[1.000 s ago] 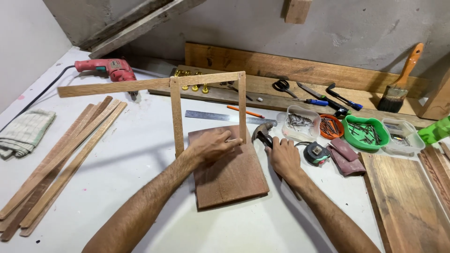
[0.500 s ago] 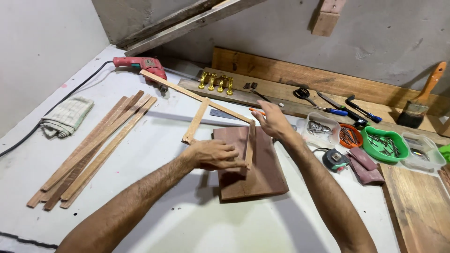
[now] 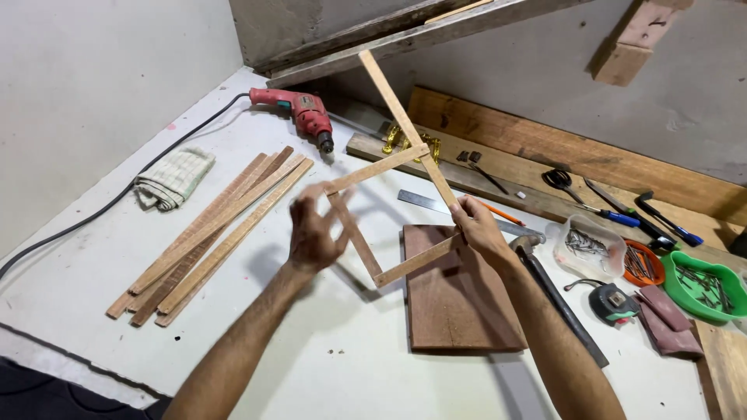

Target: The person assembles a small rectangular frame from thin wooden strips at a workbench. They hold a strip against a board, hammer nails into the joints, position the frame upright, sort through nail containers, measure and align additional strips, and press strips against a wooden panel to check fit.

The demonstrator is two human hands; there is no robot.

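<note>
A wooden frame (image 3: 389, 175) is held up above the middle of the white table (image 3: 327, 365). Its left corner is gripped by the left hand (image 3: 313, 233), which looks blurred. Its right side is pinched by the right hand (image 3: 478, 225). A brown board (image 3: 459, 303) is seen under the frame. A hammer (image 3: 556, 292) is laid just beside the board. Wood strips (image 3: 210, 233) are laid near the left edge, and a red drill (image 3: 299, 113) at the back
</note>
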